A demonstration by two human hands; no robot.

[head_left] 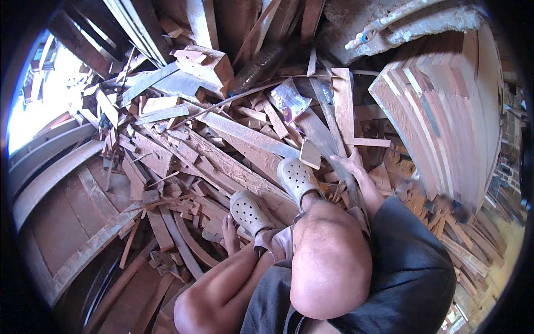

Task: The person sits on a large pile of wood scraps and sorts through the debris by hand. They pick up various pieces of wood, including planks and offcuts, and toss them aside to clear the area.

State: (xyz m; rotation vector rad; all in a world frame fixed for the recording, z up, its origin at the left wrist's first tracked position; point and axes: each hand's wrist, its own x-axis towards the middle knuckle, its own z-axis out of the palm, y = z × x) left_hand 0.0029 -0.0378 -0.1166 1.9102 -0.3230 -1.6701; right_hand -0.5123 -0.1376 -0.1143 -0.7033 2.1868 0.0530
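Observation:
My right hand (352,166) reaches out past my right knee. Its fingers lie across a long grey wooden strip (328,119) and take hold of its edge; part of the grip is hidden. A pale wooden offcut (310,154) with a dark edge leans just left of that hand, at the toe of my right clog (297,177). My left hand (230,235) is low beside my left clog (250,211), fingers stretched out over the wood scraps, with nothing seen in it. My left leg hides part of it.
Scrap boards and offcuts (161,153) lie heaped under and around my feet. A tall curved stack of laminated wood (428,111) stands at the right. A clear plastic bag (289,100) lies ahead, a thick wooden block (203,69) far left of it. Curved framing (83,245) runs along the left.

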